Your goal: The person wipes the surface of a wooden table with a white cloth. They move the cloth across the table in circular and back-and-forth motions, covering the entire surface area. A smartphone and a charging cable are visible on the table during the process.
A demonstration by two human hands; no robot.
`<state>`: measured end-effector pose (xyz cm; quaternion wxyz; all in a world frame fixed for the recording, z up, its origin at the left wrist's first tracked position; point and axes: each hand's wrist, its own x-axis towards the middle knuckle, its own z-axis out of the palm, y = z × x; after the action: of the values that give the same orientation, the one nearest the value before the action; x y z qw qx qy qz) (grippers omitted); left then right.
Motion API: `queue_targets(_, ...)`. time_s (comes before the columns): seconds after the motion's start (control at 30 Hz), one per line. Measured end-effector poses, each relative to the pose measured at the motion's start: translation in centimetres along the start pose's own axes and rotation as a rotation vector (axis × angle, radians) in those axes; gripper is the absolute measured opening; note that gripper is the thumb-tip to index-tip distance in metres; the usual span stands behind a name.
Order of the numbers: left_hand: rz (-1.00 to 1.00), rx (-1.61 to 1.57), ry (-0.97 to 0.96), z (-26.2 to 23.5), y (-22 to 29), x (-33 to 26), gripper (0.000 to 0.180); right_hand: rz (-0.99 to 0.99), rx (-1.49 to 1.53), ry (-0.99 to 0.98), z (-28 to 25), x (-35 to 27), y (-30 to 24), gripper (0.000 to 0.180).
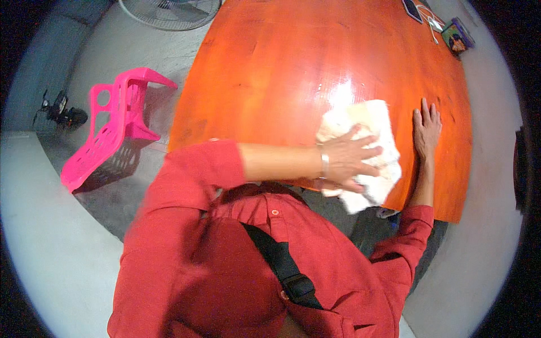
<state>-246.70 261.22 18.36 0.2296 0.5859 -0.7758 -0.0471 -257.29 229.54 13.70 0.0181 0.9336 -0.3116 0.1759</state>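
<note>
A white cloth (367, 121) lies bunched on the glossy orange-brown wooden table (253, 73), close to its near edge. My left hand (346, 159) reaches across to the right and presses on the cloth, palm down, fingers spread; it is slightly blurred. A metal bracelet (324, 163) circles that wrist. Part of the cloth reaches over the table's near edge. To the right of the cloth, my right hand (428, 130) rests flat on the bare tabletop with its fingers stretched forward, holding nothing. Both arms wear red sleeves.
A pink plastic chair (121, 115) stands on the floor left of the table. Behind it is a grey fan (172, 10). At the table's far right are a phone (413, 9), a white cable (434, 25) and a small printed container (457, 37). A pale wall (496, 101) runs along the right.
</note>
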Motion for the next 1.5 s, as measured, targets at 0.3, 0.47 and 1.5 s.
queue_targets(0.3, -0.412, 0.052, -0.219, -12.6, -0.6, -23.8, 0.059, 0.01, 0.043, -0.013, 0.1, -0.1, 0.5, 0.054)
queue_targets(0.47, -0.482, 0.068, -0.276, -15.1, -1.2, -28.5, 0.059, 0.034, 0.037, -0.06, -0.7, -0.2, -0.4, 0.055)
queue_targets(1.5, -0.454, 0.066, -0.207, -14.3, -0.3, -27.2, 0.062, -0.009, 0.063, -0.02, 0.0, 0.1, 0.0, 0.053)
